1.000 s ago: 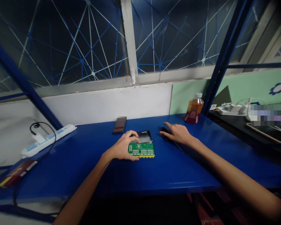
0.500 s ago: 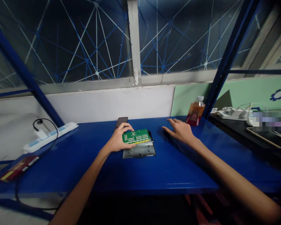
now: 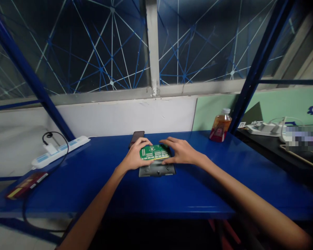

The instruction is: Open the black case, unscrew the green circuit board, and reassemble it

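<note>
A green circuit board (image 3: 155, 151) with a yellow strip along its near edge lies over the far half of a dark, shallow casing (image 3: 158, 169). My left hand (image 3: 138, 155) grips the board's left end, thumb at the near edge and fingers at the far edge. At the other end, my right hand (image 3: 181, 151) has its thumb and fingers around the board's right side. The casing's near half shows bare, with small fittings inside. Whatever lies on the table beneath my right hand is hidden.
Behind my left hand lies a phone (image 3: 137, 137). A bottle of amber drink (image 3: 221, 125) stands at the back right of the blue table (image 3: 198, 194). On the left are a white power strip (image 3: 61, 151) with a black cable and a dark red box (image 3: 27, 185).
My left hand has moved the circuit board away from me, baring the casing's near half. My right hand has come left from the table onto the board's right end.
</note>
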### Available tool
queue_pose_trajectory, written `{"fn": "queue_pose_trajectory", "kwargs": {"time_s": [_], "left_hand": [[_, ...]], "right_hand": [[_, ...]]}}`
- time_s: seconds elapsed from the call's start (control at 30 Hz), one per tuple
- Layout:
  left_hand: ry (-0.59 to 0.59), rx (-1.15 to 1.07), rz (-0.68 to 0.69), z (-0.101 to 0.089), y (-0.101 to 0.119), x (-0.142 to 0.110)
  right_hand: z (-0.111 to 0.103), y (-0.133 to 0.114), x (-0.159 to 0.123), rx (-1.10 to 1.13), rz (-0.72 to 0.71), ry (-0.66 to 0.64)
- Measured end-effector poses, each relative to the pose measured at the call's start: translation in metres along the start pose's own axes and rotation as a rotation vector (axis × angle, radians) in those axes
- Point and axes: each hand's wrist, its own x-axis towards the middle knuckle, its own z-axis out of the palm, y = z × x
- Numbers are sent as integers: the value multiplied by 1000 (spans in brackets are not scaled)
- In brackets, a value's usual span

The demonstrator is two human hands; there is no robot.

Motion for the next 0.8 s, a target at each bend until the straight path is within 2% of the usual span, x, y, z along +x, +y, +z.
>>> {"fn": "queue_pose_trajectory", "kwargs": {"time_s": [0.17,0.37,0.8], "left_hand": [[-22,12,-17,4,4,1],[31,17,8,8,7,2],[147,74,-17,6,4,2]], "right_hand": [[8,0,-8,-28,6,32],[9,6,-15,-14,-44,98],[-2,1,-18,-121,-41,240]]}}
